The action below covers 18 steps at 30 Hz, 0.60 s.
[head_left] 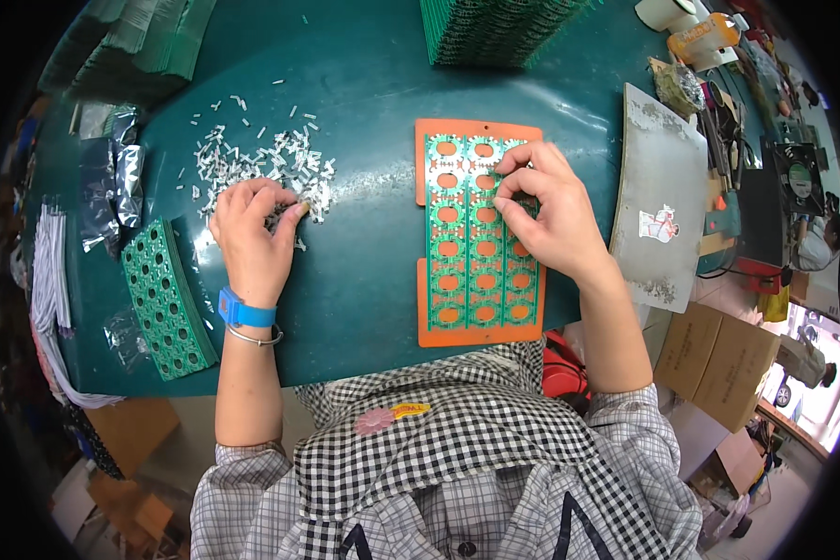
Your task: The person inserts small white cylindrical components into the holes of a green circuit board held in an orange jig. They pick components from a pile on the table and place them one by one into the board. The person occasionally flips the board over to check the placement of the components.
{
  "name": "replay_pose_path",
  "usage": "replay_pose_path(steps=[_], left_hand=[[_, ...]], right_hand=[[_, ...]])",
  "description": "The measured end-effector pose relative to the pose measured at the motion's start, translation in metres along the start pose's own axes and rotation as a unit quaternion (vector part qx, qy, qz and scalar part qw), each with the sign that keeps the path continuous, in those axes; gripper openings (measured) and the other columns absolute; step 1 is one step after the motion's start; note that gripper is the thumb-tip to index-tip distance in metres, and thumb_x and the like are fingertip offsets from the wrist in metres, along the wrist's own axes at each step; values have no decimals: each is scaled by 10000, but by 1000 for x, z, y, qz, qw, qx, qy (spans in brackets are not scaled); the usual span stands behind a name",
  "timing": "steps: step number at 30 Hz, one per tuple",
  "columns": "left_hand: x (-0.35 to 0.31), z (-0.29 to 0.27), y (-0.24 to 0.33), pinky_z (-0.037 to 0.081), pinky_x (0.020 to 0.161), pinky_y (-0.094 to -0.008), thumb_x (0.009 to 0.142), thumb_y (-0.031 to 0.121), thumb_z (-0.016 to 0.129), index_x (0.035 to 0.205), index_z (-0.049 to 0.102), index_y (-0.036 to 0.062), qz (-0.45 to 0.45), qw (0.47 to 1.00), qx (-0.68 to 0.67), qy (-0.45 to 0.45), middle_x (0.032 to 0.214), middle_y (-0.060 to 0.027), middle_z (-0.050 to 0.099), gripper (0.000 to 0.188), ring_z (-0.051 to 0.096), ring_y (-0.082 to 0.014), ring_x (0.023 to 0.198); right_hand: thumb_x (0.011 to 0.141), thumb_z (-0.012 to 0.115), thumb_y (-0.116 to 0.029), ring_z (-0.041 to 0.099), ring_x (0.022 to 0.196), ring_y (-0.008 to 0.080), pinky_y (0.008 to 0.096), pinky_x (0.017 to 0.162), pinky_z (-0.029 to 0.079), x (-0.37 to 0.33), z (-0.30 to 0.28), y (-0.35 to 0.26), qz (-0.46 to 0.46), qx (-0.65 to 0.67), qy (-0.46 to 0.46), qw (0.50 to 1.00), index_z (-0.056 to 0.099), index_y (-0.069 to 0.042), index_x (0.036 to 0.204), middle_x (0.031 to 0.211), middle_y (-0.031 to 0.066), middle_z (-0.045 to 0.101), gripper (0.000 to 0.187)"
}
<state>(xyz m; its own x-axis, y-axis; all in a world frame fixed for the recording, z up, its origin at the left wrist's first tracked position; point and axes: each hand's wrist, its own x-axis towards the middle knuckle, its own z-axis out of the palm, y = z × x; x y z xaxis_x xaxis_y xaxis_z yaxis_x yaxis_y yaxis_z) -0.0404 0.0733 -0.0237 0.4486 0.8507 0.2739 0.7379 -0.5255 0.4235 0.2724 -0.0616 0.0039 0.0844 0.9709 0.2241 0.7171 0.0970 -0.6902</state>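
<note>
A green circuit panel [467, 252] with rows of round holes lies on an orange carrier plate [427, 322] in the middle of the dark green table [364, 280]. My right hand [546, 210] rests on the panel's upper right part, its fingertips pinched together as if on a tiny part, which I cannot make out. My left hand [252, 233] sits at the near edge of a heap of small white components [261, 159], fingers curled into the pile. A blue band is on the left wrist.
A stack of green panels [166, 299] lies at the left, beside silver bags [121, 182]. More green stacks [495, 28] stand at the back. A grey board [663, 177] lies at the right, with tools, a fan and cardboard boxes [719, 359] beyond.
</note>
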Motion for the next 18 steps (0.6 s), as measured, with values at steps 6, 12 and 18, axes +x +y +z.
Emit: replay_pose_path(steps=[6,12,18], left_hand=[[-2,-2,4,494,786,-269,846,54,765,912,729,44,-55,978,-194,62,946,-33,711,76,626,-141,857],[-4,-4,-5,471,675,-209,963,57,655,1095,675,-17,-190,861,-472,2,895,-37,667,153,586,-98,771],[-1,-15,-12,457,651,-218,1014,80,566,1148,609,-21,-241,617,-745,-76,959,-74,584,174,527,-134,834]], right_hand=[[773,697,-17,571,1006,300,391,851,488,0,1,4,-13,-12,-1,1000,607,-9,790,1016,91,587,91],[771,698,-10,577,999,296,387,853,489,-1,-1,4,-3,-5,-1,1000,607,-8,798,1010,91,587,95],[765,718,-9,585,990,302,397,837,498,-1,1,4,-14,-17,5,1000,619,-9,829,1011,91,598,118]])
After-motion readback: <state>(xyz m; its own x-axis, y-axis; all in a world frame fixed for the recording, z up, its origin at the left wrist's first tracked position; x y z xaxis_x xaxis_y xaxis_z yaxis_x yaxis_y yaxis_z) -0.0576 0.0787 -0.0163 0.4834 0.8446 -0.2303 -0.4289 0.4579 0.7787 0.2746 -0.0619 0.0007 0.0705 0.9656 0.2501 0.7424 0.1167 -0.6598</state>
